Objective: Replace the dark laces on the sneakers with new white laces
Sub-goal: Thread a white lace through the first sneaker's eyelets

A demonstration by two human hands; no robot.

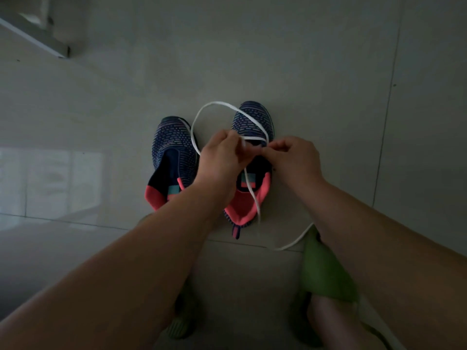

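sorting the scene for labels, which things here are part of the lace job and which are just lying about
Part of the job:
white lace, pinched by left hand and right hand
left sneaker
right sneaker

Just there:
green slippers on the person's feet
tiled floor

Both hands' fingers (274,147) hide the right sneaker's (255,122) eyelets and lace crossing.

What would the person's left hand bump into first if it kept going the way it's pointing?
Probably the right hand. The left hand points across toward it over the right sneaker, both pinching the white lace. Depth is unclear from this one view, so it could pass above it.
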